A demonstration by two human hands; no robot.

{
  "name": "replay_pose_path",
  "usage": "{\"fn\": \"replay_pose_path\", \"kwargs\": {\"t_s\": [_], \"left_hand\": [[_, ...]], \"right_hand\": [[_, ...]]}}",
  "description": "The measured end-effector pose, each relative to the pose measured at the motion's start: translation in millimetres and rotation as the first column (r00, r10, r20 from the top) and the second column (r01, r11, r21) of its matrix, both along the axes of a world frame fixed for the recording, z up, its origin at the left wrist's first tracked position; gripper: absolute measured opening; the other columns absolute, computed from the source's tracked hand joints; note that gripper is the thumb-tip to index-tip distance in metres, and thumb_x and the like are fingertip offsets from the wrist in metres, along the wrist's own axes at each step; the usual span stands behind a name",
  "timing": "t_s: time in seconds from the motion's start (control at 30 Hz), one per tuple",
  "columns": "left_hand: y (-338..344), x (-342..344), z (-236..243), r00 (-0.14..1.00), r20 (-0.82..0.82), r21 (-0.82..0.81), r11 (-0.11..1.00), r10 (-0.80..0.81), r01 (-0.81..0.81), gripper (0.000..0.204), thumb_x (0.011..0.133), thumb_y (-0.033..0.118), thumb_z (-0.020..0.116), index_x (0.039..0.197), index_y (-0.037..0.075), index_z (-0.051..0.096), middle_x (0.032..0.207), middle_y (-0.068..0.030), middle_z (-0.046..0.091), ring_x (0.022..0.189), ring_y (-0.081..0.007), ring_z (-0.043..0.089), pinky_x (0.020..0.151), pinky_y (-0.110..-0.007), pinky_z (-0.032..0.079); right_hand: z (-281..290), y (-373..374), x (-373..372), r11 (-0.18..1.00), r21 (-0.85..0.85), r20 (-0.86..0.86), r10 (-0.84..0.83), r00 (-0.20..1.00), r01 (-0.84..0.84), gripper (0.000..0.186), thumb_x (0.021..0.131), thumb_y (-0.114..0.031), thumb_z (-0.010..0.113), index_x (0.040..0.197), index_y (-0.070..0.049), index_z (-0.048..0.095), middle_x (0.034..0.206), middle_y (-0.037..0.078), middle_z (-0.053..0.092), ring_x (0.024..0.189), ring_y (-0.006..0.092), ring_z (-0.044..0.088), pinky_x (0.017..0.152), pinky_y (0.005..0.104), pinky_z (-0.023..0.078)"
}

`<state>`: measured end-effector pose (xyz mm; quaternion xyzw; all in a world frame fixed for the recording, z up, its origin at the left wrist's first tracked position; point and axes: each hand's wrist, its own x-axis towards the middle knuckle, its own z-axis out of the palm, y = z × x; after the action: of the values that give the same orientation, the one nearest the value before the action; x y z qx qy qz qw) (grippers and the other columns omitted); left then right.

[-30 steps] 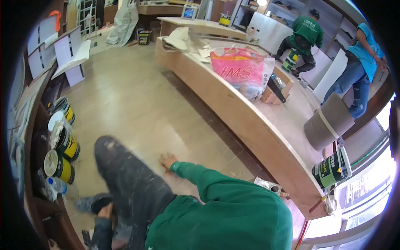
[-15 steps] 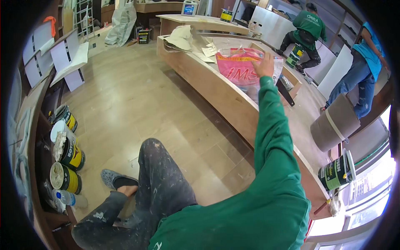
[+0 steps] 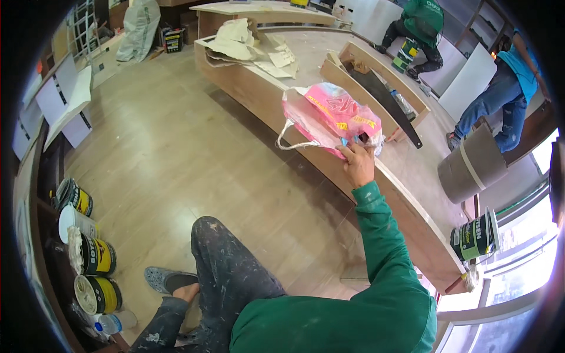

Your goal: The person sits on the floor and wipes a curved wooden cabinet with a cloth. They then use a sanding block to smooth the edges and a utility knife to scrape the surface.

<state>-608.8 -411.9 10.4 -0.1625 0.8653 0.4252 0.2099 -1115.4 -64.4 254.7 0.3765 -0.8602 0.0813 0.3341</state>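
Note:
My right hand [image 3: 359, 162], in a green sleeve, grips a pink and white plastic bag [image 3: 338, 115] by its near edge at the rim of the long plywood counter [image 3: 312, 153]. The bag is tipped, with a white handle loop hanging over the counter's front. Just behind it, an open wooden box [image 3: 332, 69] holds a dark saw [image 3: 385, 103] and other small items. Torn beige paper [image 3: 235, 42] lies farther along the counter. My left hand is not in view; my bent leg [image 3: 220, 259] is over the wooden floor.
Paint buckets [image 3: 103, 256] and a water bottle [image 3: 115, 322] line the left side. White panels [image 3: 67, 109] stand beyond them. A green bucket [image 3: 474, 235] and cardboard roll [image 3: 471, 165] are at right. Two people [image 3: 421, 26] [image 3: 503, 85] are at the back right.
My right hand went from the floor up to the pink bag, which has since been pulled toward me and tipped, uncovering more of the wooden box and saw.

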Motion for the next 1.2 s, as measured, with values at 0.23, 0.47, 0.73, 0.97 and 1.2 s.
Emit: {"fn": "replay_pose_path", "kwargs": {"t_s": [0.23, 0.47, 0.73, 0.97, 1.2], "left_hand": [[-5.3, -3.5, -17.8, 0.989, 0.133, -0.016, 0.998, 0.066, -0.065, 0.058, 0.094, 0.053, 0.031, 0.124, 0.011, 0.057, 0.127, -0.0189, 0.058, 0.116, -0.0388, 0.053, 0.096, -0.04, 0.039], [7.1, -24.9, 29.1, 0.944, 0.268, 0.051, 0.976, 0.191, -0.212, 0.062, 0.091, 0.057, 0.036, 0.121, 0.007, 0.059, 0.126, -0.0238, 0.057, 0.114, -0.0424, 0.053, 0.095, -0.042, 0.039], [-8.8, 2.1, -19.7, 0.995, 0.101, -0.013, 1.0, 0.015, -0.014, 0.053, 0.095, 0.051, 0.037, 0.13, 0.014, 0.052, 0.126, -0.0201, 0.057, 0.114, -0.0415, 0.053, 0.092, -0.047, 0.042], [-2.8, -2.3, -6.5, 0.99, 0.115, 0.031, 0.996, 0.078, -0.082, 0.056, 0.094, 0.053, 0.035, 0.128, 0.013, 0.054, 0.124, -0.0197, 0.059, 0.113, -0.0411, 0.054, 0.093, -0.043, 0.041], [-4.9, -3.6, 6.0, 0.984, 0.145, 0.077, 0.991, 0.102, -0.114, 0.054, 0.095, 0.051, 0.034, 0.125, 0.012, 0.056, 0.121, -0.017, 0.061, 0.113, -0.036, 0.055, 0.093, -0.04, 0.04]], "right_hand": [[26.4, -13.7, 6.8, 0.998, -0.065, -0.04, -0.019, 0.999, 0.017, 0.03, 0.063, -0.004, 0.066, 0.089, -0.016, 0.073, 0.082, 0.005, 0.058, 0.086, 0.0251, 0.057, 0.086, 0.0414, 0.039], [51.6, -21.5, 44.9, 0.987, -0.149, -0.197, -0.087, 0.976, 0.058, 0.023, 0.058, -0.009, 0.072, 0.08, -0.016, 0.072, 0.104, 0.005, 0.057, 0.107, 0.0267, 0.05, 0.092, 0.043, 0.036], [29.3, -16.2, 46.6, 0.986, -0.136, -0.168, -0.121, 0.978, 0.098, 0.027, 0.059, -0.01, 0.073, 0.085, -0.018, 0.071, 0.096, -0.001, 0.061, 0.099, 0.0227, 0.054, 0.089, 0.0409, 0.036], [45.5, -37.0, 44.8, 0.993, -0.122, -0.216, -0.034, 0.976, 0.008, 0.028, 0.059, -0.01, 0.073, 0.087, -0.016, 0.069, 0.12, 0.006, 0.056, 0.113, 0.0269, 0.05, 0.098, 0.0448, 0.033], [59.0, -72.6, -63.7, 0.98, 0.09, -0.096, -0.168, 0.981, 0.176, 0.028, 0.065, -0.012, 0.07, 0.093, -0.013, 0.071, 0.121, 0.015, 0.059, 0.107, 0.0343, 0.059, 0.089, 0.045, 0.047]]}}
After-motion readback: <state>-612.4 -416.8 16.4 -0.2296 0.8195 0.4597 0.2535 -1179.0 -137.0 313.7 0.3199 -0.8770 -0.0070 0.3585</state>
